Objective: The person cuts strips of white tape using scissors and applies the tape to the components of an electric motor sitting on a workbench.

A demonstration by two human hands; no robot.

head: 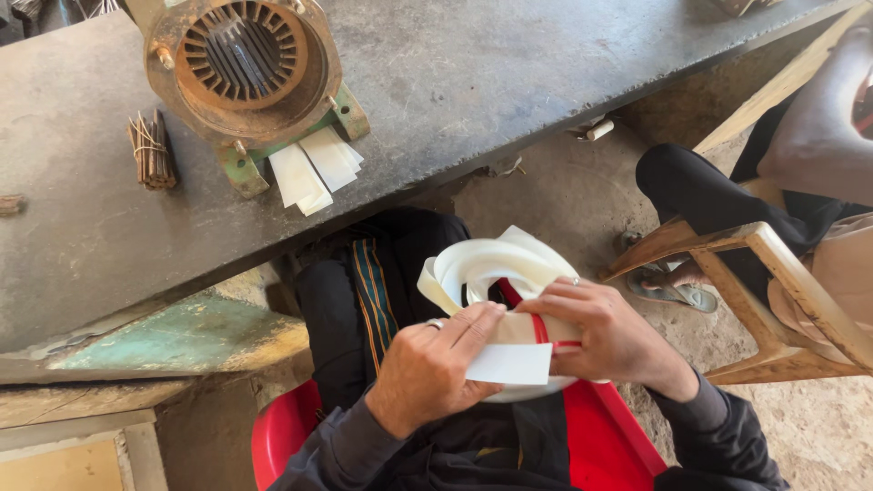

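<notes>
- Sitting on a red plastic chair (627, 436) at the near edge of a dark stone workbench (509, 73), the person is working over the lap.
- Left hand (427, 368) is pinching the free end of a white paper strip (509, 364) between thumb and forefinger; a ring is showing on one finger.
- Right hand (609, 332) is grasping the roll of white insulating paper (496, 268), fingers curled over its top where a red band is crossing it.
- The roll is being held over the lap, below the bench's near edge, its loose coils lying open toward the bench.
- Resting on the bench toward its far left corner is a rusty motor stator (244, 68), slots facing up at the camera.
- Lying just beside the stator's green foot, near the bench's front edge, is a stack of cut white paper pieces (314, 168).
- Lying to the left of the stator is a tied bundle of thin sticks (150, 150).
- Another person's dark-trousered leg (709, 195) is showing at the right, on a wooden chair (773, 273).
</notes>
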